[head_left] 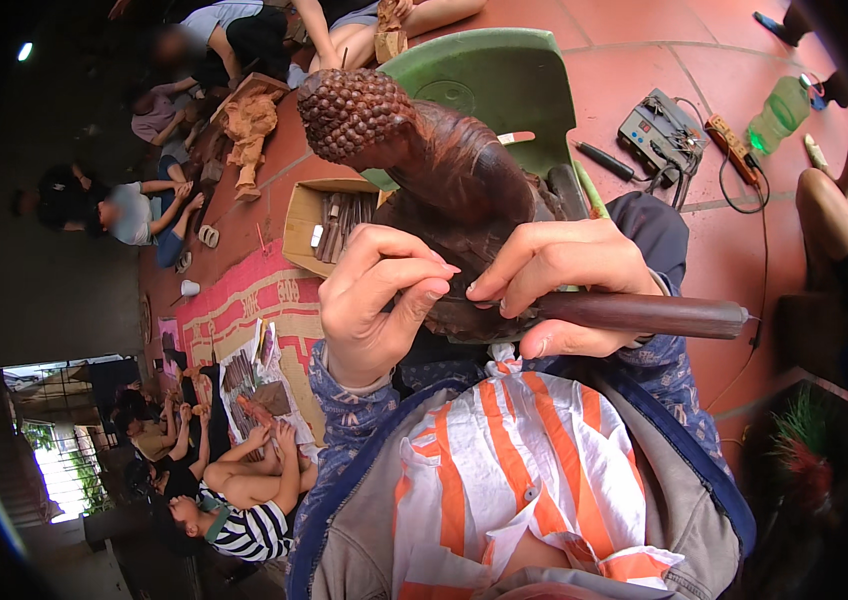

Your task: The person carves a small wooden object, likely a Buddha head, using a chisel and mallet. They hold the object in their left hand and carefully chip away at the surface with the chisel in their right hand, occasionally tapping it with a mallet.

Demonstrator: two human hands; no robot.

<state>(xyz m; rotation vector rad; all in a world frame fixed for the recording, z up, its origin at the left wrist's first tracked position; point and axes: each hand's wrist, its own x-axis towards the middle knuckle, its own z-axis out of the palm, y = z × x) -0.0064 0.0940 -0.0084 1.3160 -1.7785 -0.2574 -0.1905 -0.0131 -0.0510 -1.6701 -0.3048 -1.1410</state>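
Observation:
A dark brown carved wooden statue with a knobbly curled head leans in front of me, its lower part partly hidden behind my hands. My right hand is closed around a thick dark cylindrical tool handle, which points out to the right and has a thin wire at its end. The tool's working tip is hidden by my fingers, close to the statue's lower part. My left hand has thumb and fingers pinched together beside the statue; what they hold, if anything, is too small to make out.
A cardboard box of carving tools stands left of the statue, and a green plastic tub behind it. On the tiles at right lie a grey control box, an orange power strip, cords and a green bottle. Several people sit around.

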